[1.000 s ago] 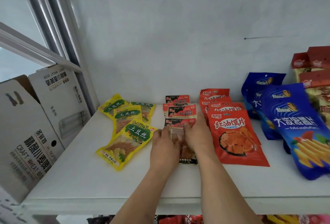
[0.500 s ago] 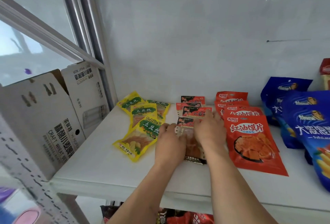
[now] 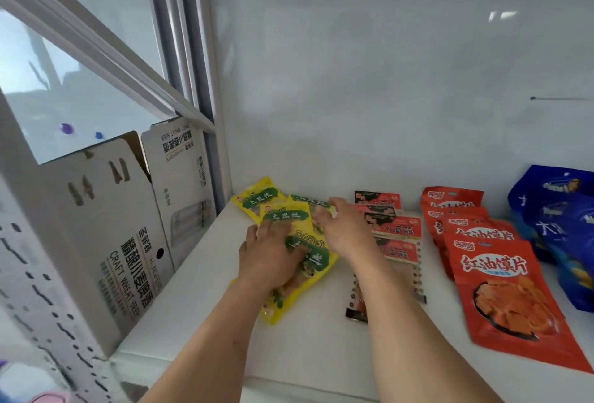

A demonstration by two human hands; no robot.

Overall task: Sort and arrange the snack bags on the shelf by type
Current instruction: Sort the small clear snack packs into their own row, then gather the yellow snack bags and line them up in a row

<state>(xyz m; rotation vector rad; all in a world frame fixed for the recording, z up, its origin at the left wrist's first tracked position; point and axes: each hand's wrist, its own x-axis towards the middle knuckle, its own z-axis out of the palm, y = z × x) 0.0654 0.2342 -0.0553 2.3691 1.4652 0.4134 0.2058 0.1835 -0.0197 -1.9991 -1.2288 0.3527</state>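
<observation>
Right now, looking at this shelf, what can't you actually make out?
- Head view: the front yellow bag is partly covered by the left hand, so its picture and lower print are hidden.
- The right hand hides its own fingertips' contact with the rear yellow bags; grip unclear.
- The blue bags are cut off by the right edge and blurred.
- The front black-and-red strip pack is crossed by the right forearm; motion blur smears its print.
</observation>
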